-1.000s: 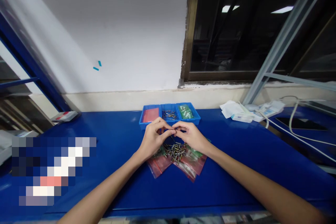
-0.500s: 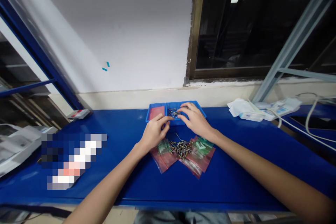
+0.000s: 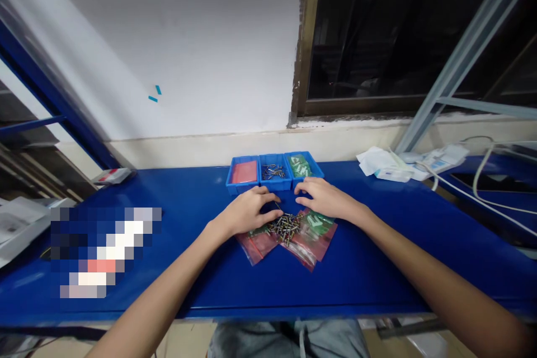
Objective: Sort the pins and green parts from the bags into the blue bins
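A pile of metal screws (image 3: 287, 228) lies on the blue table in front of me, between and partly on small red zip bags (image 3: 257, 247) and green packets (image 3: 319, 225). My left hand (image 3: 251, 210) is at the pile's left side, thumb and fingers apart around a single screw at its far edge; no firm grip shows. My right hand (image 3: 325, 197) hovers right of the pile, its fingers curved and apart, holding nothing visible. Behind my hands stand three joined blue bins: red bags (image 3: 245, 172) in the left, screws (image 3: 273, 172) in the middle, green packets (image 3: 300, 166) in the right.
White papers and packets (image 3: 388, 165) with pale cables (image 3: 451, 182) lie at the back right. A small box (image 3: 115, 175) sits at the back left, and a blurred-out object (image 3: 113, 251) lies on the left. The wall and window rise behind the bins.
Both hands have drawn back from the middle bin toward me. The left is now at the screw pile, the right beside it. The view has shifted slightly.
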Motion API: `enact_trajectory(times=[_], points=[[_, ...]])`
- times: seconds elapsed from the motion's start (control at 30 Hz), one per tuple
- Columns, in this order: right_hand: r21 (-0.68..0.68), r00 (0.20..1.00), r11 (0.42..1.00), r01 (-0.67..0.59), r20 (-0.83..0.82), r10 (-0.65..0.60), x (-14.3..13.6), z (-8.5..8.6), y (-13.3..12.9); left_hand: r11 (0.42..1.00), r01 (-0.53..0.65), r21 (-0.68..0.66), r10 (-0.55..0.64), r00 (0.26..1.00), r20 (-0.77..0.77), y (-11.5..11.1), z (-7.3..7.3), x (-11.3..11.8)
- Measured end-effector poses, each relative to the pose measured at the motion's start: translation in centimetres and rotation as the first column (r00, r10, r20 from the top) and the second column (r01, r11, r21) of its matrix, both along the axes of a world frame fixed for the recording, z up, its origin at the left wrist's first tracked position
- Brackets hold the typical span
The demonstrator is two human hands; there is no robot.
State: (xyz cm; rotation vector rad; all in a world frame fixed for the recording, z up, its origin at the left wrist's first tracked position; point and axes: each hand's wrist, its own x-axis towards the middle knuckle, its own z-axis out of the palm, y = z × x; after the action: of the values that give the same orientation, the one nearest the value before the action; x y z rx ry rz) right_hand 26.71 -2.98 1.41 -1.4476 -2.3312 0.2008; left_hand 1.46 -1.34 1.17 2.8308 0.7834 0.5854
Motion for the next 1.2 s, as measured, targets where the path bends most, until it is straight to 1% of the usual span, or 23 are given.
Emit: enact_trajectory(times=[0.1, 0.2, 0.27, 0.37, 0.47, 0.6, 0.73, 0.87, 0.97, 1.07, 1.13, 1.2], points=[[-0.039, 1.0, 0.999, -0.019, -0.002, 0.019, -0.2, 0.1, -0.4, 0.999, 0.039, -0.022, -0.039, 0.999, 0.011, -0.7, -0.1, 0.4], [-0.092, 0.99, 0.986, -0.138, -0.045, 0.134, -0.4, 0.7, -0.9, 0.994, 0.092, -0.059, -0.093, 0.996, -0.007, -1.1, -0.1, 0.7], [-0.147, 0.979, 0.968, -0.203, -0.048, 0.198, -0.6, 1.1, -1.3, 0.993, 0.091, -0.071, -0.093, 0.995, -0.023, -1.3, -0.1, 0.7], [-0.181, 0.973, 0.956, -0.232, -0.058, 0.225, -0.9, 1.2, -1.6, 0.995, 0.067, -0.074, -0.071, 0.996, -0.047, -1.2, -0.1, 0.7], [-0.161, 0.97, 0.957, -0.24, -0.09, 0.228, -1.3, 0.8, -1.5, 0.995, 0.069, -0.077, -0.073, 0.997, -0.038, -0.9, -0.3, 0.6], [-0.128, 0.974, 0.967, -0.219, -0.084, 0.209, -1.9, -0.1, -1.1, 0.991, 0.078, -0.112, -0.076, 0.997, 0.023, -0.5, -0.8, 0.7], [-0.096, 0.982, 0.978, -0.185, -0.069, 0.178, -2.4, -0.8, -0.8, 0.986, 0.039, -0.16, -0.025, 0.995, 0.092, -0.5, -1.2, 1.0], [-0.056, 0.982, 0.983, -0.173, -0.09, 0.167, -2.8, -1.0, -0.7, 0.982, 0.002, -0.188, 0.032, 0.984, 0.176, -0.6, -1.6, 1.4], [-0.056, 0.983, 0.984, -0.166, -0.092, 0.161, -2.9, -1.1, -0.7, 0.966, -0.046, -0.256, 0.113, 0.961, 0.254, -0.5, -2.0, 1.6], [-0.03, 0.982, 0.984, -0.175, -0.074, 0.173, -3.0, -1.3, -0.7, 0.946, -0.073, -0.315, 0.168, 0.943, 0.288, -0.2, -2.3, 1.7], [0.004, 0.981, 0.983, -0.181, -0.066, 0.181, -3.0, -1.3, -0.7, 0.947, -0.081, -0.31, 0.175, 0.941, 0.288, -0.2, -2.3, 1.6], [0.035, 0.981, 0.983, -0.181, -0.07, 0.184, -3.1, -1.3, -0.8, 0.956, -0.094, -0.278, 0.174, 0.945, 0.279, -0.2, -2.2, 1.6]])
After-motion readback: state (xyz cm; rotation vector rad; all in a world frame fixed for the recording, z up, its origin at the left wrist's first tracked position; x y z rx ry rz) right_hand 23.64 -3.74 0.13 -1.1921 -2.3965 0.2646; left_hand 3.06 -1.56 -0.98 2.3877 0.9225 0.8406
